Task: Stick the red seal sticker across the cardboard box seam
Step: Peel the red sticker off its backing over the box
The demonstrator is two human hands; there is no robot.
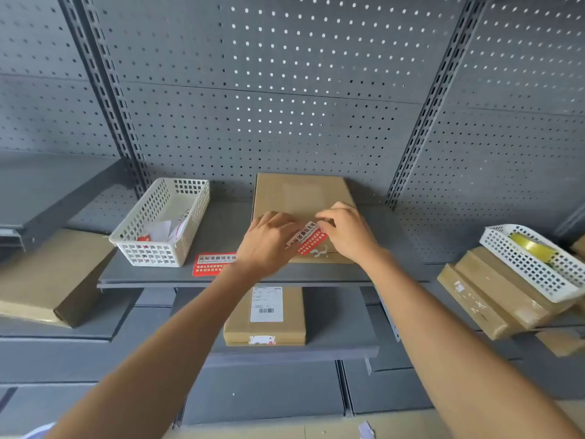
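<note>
A flat brown cardboard box (300, 194) lies on the grey shelf (221, 229) in the middle. A red and white seal sticker (306, 237) is held tilted over the box's near end. My left hand (269, 242) grips its left end and my right hand (345, 232) pinches its right end. Whether the sticker touches the box I cannot tell. White scraps of an old label show on the box just below the sticker. The box seam under the hands is hidden.
Another red sticker (212, 263) lies on the shelf left of my left hand. A white basket (164, 223) with papers stands further left. A labelled box (266, 315) sits on the lower shelf. At right, a white basket (535, 264) with a tape roll rests on stacked boxes.
</note>
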